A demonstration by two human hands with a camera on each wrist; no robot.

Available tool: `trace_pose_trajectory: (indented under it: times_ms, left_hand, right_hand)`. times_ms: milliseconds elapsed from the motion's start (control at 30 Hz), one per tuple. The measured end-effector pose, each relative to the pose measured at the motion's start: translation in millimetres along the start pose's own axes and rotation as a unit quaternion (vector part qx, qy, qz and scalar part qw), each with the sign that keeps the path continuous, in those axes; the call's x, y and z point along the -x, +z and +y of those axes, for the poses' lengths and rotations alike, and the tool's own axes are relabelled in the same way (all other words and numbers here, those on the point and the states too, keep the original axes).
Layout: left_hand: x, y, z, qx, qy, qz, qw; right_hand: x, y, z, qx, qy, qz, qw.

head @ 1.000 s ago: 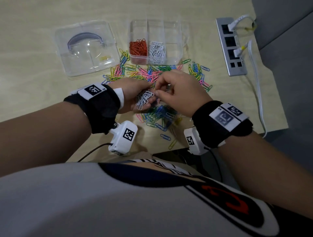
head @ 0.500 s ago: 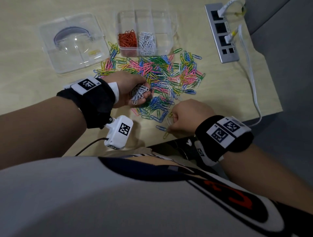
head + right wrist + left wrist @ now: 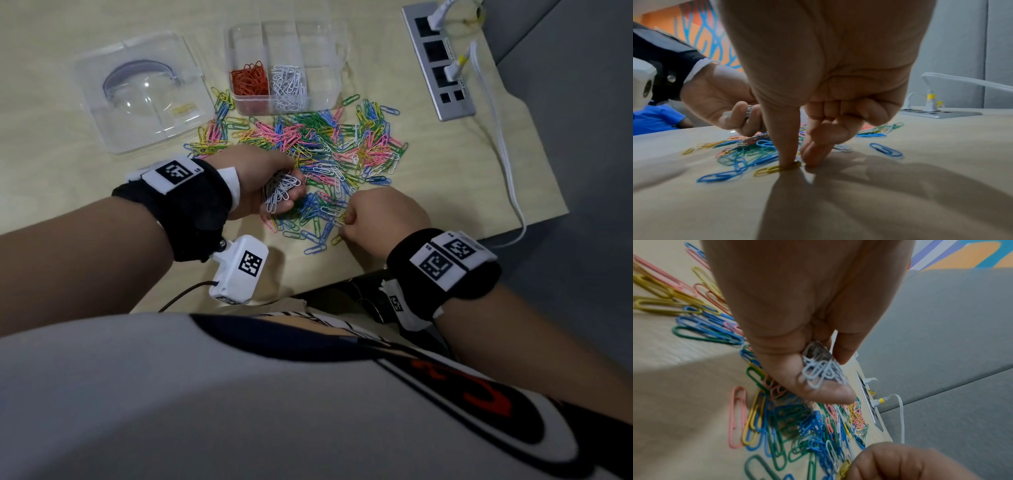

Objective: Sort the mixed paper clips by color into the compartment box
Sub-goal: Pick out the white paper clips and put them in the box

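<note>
1. Left hand [image 3: 260, 186]: curled round a bundle of white clips [image 3: 279, 192], held just above the near part of the pile; in the left wrist view the bundle sits between the thumb and the curled fingers [image 3: 812, 374].
2. Right hand [image 3: 380, 219]: fingers bent down at the near fringe of the pile, close to the near edge of the bench [image 3: 51, 178]. In the right wrist view the thumb and forefinger tips press onto the bench, the thumb on a yellow clip [image 3: 774, 169]; whether a clip is already pinched between them cannot be told.
3. Mixed paper clips [image 3: 329, 150]: pink, green, blue, yellow and white, spread loosely at mid-bench, just in front of the compartment box.
4. Compartment box [image 3: 322, 61]: clear, toward the far edge; an orange lot [image 3: 248, 80] fills one near compartment and a white lot [image 3: 287, 84] the one beside it on the right; the rest appear empty.
5. Clear lid [image 3: 144, 92]: lies to the left of the box.
6. Power strip [image 3: 440, 65]: on the far right of the bench, with white cables plugged in.
7. Handling, as a judgement: the clips are light, stiff, smooth-coated wire lying flat, so they likely slide under a fingertip and hook into neighbours. A single clip is probably best taken by its rounded end, dragged clear first, then pinched at the edges; the bundle needs a closed fist to avoid spills.
</note>
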State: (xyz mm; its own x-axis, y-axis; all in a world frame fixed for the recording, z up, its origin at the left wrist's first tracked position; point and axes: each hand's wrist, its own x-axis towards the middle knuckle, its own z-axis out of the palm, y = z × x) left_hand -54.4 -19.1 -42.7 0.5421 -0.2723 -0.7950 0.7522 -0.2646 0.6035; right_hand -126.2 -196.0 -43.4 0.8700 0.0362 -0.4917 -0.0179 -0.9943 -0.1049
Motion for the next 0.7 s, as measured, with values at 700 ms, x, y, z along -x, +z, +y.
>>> trace_pose_trajectory:
  times_ms: [700]
  left_hand:
    - [0.7, 11.3, 1.0, -0.023, -0.016, -0.038, 0.999]
  right_hand:
    - [-12.7, 3.5, 1.4, -0.088, -0.060, 0.090, 0.990]
